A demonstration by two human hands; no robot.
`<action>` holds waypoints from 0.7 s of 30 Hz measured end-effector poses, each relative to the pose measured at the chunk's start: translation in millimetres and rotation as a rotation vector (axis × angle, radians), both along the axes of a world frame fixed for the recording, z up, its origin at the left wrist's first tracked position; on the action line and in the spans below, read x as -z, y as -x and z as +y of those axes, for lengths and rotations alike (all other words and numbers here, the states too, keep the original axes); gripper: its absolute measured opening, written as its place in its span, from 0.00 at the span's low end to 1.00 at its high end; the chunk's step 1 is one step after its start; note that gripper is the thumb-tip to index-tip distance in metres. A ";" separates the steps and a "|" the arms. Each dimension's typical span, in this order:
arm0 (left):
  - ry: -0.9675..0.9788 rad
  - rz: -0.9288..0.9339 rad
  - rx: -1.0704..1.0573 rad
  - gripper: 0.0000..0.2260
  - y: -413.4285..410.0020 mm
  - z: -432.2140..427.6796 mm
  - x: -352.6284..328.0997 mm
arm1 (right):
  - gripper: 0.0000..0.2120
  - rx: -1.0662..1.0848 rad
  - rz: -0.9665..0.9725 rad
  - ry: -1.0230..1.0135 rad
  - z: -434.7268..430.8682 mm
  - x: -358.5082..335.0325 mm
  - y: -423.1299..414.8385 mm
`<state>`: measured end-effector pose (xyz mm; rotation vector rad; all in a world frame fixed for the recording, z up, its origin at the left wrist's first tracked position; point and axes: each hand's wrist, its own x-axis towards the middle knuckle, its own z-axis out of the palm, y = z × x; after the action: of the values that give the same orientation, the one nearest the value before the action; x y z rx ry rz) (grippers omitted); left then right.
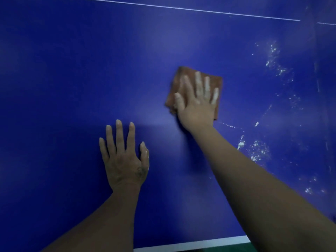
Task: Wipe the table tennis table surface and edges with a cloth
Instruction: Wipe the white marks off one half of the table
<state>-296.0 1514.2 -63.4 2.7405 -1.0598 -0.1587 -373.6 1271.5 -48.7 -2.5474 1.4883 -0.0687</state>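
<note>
On my feed the right hand (196,104) lies flat on a brown cloth (183,74), fingers straight and a little spread, palm pressing down; nothing is curled round the fabric. The cloth is a folded square directly beneath that hand. Its far corners stick out beyond the fingertips and one edge shows beside the thumb. It rests on the blue table (72,70).

The left hand (125,160) sits nearer to me than the right hand and off to its thumb side, well apart from the cloth. It is also flat on the table with the fingers straight and fanned out, and it holds nothing.

Out past the little-finger side of the right hand I see white specks and smears (260,151) scattered over the blue surface, running from beside the forearm up to beyond the level of the fingertips. Far ahead of both hands a thin white line (181,9) crosses the table. Behind the wrists, between the two forearms, the table's white edge stripe (190,244) shows. The picture is slightly soft around the right hand's fingers.
</note>
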 end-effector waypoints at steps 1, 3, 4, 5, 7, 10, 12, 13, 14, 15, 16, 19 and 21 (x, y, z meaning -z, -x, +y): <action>-0.002 0.002 0.000 0.30 0.4 0.2 -0.3 | 0.31 -0.133 -0.010 0.017 8.8 1.8 1.3; 0.000 0.005 -0.002 0.30 0.4 0.5 -0.8 | 0.30 -0.378 -0.029 0.056 12.8 5.8 19.9; 0.003 0.005 -0.002 0.30 0.2 0.2 -1.1 | 0.30 -0.476 -0.035 0.078 6.5 7.2 35.2; 0.007 0.005 -0.004 0.30 0.3 0.1 -1.6 | 0.29 -0.545 -0.033 0.099 -3.8 8.4 52.5; 0.014 0.009 -0.009 0.30 0.7 0.0 -2.6 | 0.29 -0.538 -0.003 0.122 -30.1 8.5 87.3; 0.000 0.013 -0.011 0.30 1.0 -0.1 -4.5 | 0.30 -0.197 0.049 0.061 -58.4 1.2 135.6; -0.004 0.016 -0.006 0.30 0.7 0.0 -4.7 | 0.31 0.085 0.065 -0.015 -56.5 -3.5 155.7; -0.006 0.019 -0.006 0.30 0.7 0.1 -4.7 | 0.32 0.211 0.070 -0.040 -49.2 -3.9 158.4; -0.007 0.020 -0.007 0.30 0.3 0.2 -4.7 | 0.33 0.321 0.068 -0.048 -38.8 -3.2 155.0; -0.007 0.019 -0.008 0.30 0.6 0.5 -4.8 | 0.32 0.418 0.058 -0.042 -26.2 -2.7 146.8; -0.004 0.016 -0.007 0.30 0.7 0.6 -4.8 | 0.32 0.500 0.042 -0.031 -12.5 -2.1 134.5; 0.013 0.007 -0.003 0.30 0.9 -0.1 -5.1 | 0.32 0.556 0.026 -0.005 29.0 0.4 87.7; 0.014 0.005 -0.005 0.30 0.9 -0.9 -6.0 | 0.31 0.386 0.025 0.019 54.4 2.5 61.9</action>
<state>-296.9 1513.3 -57.4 2.7282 -1.0493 -0.1561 -435.6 1325.9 -51.2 -2.2451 1.9764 -0.1051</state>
